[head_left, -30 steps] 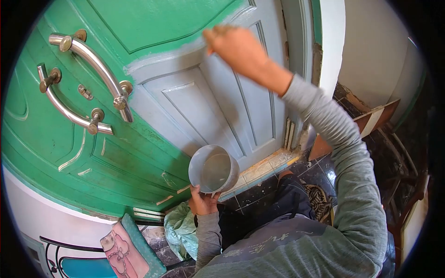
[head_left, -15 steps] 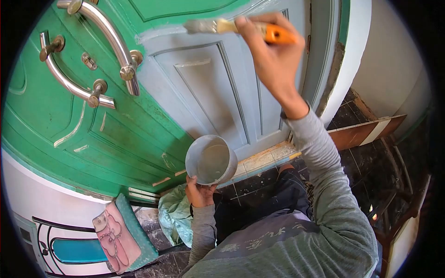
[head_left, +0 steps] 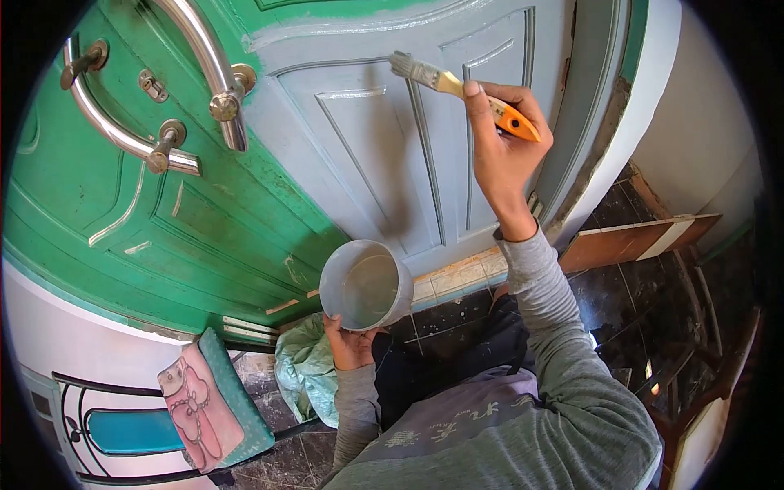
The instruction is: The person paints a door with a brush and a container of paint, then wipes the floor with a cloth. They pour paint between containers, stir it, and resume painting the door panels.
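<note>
My right hand (head_left: 508, 151) is closed round the handle of a paintbrush (head_left: 445, 80), orange at its end. The brush's grey bristles point left, in front of the door's panelled face. Grey paint covers the lower right part of the green door (head_left: 269, 208), and a wet grey band (head_left: 351, 28) runs along the upper moulding. Below, my left hand (head_left: 351, 343) grips a round grey paint bucket (head_left: 367, 286) by its lower side. Its open top faces me, with grey paint inside.
Two curved metal handles (head_left: 196, 49) stick out from the door at upper left. A green plastic sheet (head_left: 306, 367) lies beside my left forearm. At lower left is a pink and teal cushion (head_left: 216, 400); a brown board (head_left: 629, 242) lies at right on dark tiles.
My right hand has moved down and slightly right with the paintbrush, away from the upper moulding. The bucket in my left hand has shifted slightly left.
</note>
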A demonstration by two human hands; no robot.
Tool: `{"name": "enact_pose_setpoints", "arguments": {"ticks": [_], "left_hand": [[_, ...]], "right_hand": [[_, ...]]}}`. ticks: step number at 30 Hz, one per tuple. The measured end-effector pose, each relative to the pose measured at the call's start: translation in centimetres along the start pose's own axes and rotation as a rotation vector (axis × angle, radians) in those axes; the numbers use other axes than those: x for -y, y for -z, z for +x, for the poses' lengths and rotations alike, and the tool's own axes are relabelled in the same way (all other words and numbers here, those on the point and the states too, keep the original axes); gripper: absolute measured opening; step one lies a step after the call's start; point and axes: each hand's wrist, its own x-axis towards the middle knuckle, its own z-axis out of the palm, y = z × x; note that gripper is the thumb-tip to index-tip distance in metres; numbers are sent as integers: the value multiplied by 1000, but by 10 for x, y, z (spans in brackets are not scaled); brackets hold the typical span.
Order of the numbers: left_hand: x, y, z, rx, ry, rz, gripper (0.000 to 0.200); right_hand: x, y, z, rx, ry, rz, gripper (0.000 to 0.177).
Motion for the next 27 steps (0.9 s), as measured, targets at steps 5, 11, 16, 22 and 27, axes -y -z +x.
{"name": "enact_pose_setpoints", "arguments": {"ticks": [5,11,16,22,27], "left_hand": [[-1,-1,1,-11,1,11,70],[-3,-8,2,31,6,26,71],[-1,-11,5,6,-1,41,70],[-1,-11,8,80,-23,9,66],[9,-22,5,102,-10,11,65]], "right_hand": [[-29,-7,-33,174,131,-181,12],[-40,24,-80,308,76,-344,11],[6,-1,-27,224,106,-183,12],[-15,-9,7,247,-44,-128,14],[38,61,-18,481,-343,-106,10]]}}
